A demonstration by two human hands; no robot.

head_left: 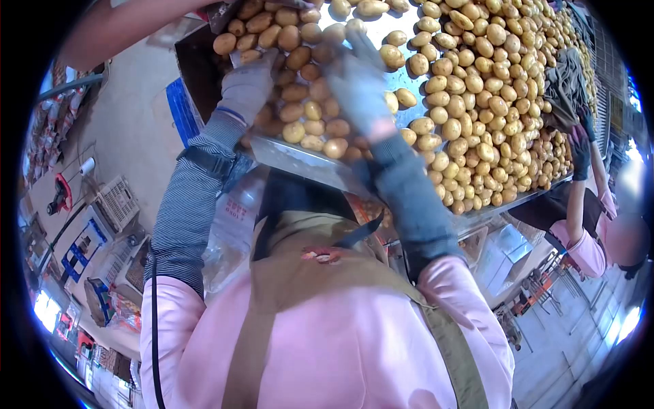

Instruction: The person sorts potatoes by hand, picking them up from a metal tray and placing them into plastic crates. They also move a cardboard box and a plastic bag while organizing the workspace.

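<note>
Yellow-brown potatoes cover a shiny metal sorting table in front of me. My left hand, in a pale grey glove, reaches in among the potatoes at the table's left end. Its fingers point forward and look stretched out, with potatoes beside them. To its right, my right hand wears a similar glove and is blurred by motion. Its fingers stretch forward over the potatoes, apart from each other. Several potatoes lie between my two hands, near the table's metal front edge.
Another person's arm reaches in from the upper left. At the right, a co-worker in dark gloves handles a dark cloth over the potatoes. A blue crate stands left of the table. Plastic crates lie on the floor.
</note>
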